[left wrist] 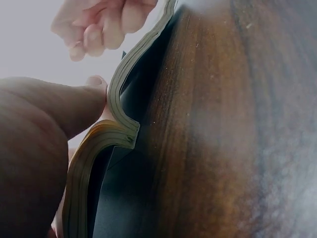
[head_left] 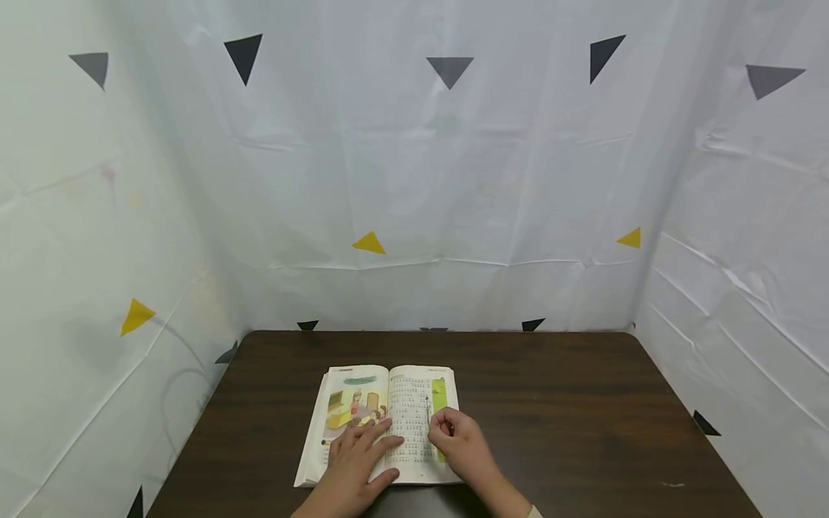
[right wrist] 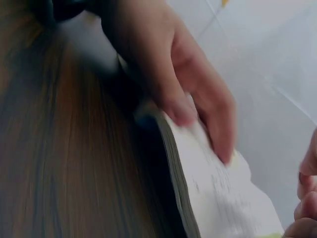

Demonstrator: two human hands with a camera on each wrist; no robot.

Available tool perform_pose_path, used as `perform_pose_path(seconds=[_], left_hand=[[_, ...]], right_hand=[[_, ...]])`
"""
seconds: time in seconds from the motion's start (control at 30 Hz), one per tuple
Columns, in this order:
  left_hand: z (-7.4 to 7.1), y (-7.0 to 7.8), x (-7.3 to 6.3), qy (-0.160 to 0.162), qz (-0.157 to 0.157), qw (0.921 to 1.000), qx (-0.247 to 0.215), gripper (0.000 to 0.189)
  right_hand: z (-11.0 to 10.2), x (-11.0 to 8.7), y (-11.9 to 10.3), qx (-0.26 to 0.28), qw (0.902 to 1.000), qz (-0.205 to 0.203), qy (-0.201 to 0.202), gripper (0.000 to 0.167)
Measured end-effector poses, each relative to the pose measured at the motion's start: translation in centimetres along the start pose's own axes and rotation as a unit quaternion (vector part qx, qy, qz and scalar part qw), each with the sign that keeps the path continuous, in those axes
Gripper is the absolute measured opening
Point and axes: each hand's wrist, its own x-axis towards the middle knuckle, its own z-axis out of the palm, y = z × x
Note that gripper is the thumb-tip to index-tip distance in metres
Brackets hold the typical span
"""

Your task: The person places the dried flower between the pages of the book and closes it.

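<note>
An open book (head_left: 414, 471) lies on the table, with a coloured picture on its left page and lines of print beside a green strip on its right page. My left hand (head_left: 355, 460) rests spread across the lower left page and the middle fold, thumb (left wrist: 79, 106) near the bottom edge. My right hand (head_left: 463, 442) has its fingers curled over the right page and pinches a thin dark stick (head_left: 427, 410), its far end pointing up the page. I cannot tell what kind of stick it is. In the right wrist view, only some curled fingers (right wrist: 308, 198) show.
The dark wooden table (head_left: 570, 424) extends to both sides of the book and behind it. White sheeting (head_left: 447, 187) with black, grey and yellow triangles hangs behind the table and along both sides.
</note>
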Motion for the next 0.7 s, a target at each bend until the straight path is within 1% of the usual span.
perform_pose_path(seconds=[0.1,0.17,0.23,0.3,0.37,0.47,0.6,0.7], left_hand=[[-0.3,0.1,0.2,-0.009,-0.001,0.9999,-0.010,0.047],[-0.4,0.1,0.2,-0.012,-0.001,0.9998,-0.015,0.046],[-0.5,0.2,0.2,-0.012,0.000,0.9998,-0.015,0.046],[-0.4,0.3,0.1,-0.005,0.005,0.9999,-0.013,0.045],[-0.4,0.4,0.0,0.002,0.010,0.9999,-0.011,0.045],[-0.4,0.4,0.0,0.012,0.014,0.9998,-0.002,0.046],[-0.3,0.2,0.0,0.011,0.006,0.9999,0.004,0.046],[-0.4,0.0,0.0,0.008,0.002,1.0000,0.002,0.045]], right_hand=[[1.2,0.1,-0.5,0.030,0.9995,-0.003,0.011,0.004],[2.0,0.2,-0.6,0.072,0.9974,0.007,0.003,0.003],[2.7,0.2,-0.6,0.115,0.9931,0.022,-0.008,0.003],[3.3,0.1,-0.2,0.140,0.9897,0.029,-0.013,0.003],[3.9,0.1,0.3,0.143,0.9894,0.023,-0.013,0.005],[4.5,0.2,1.2,0.127,0.9918,0.003,-0.016,0.007],[4.8,0.2,1.8,0.113,0.9931,-0.017,-0.026,0.010],[5.0,0.3,1.9,0.101,0.9945,-0.021,-0.019,0.011]])
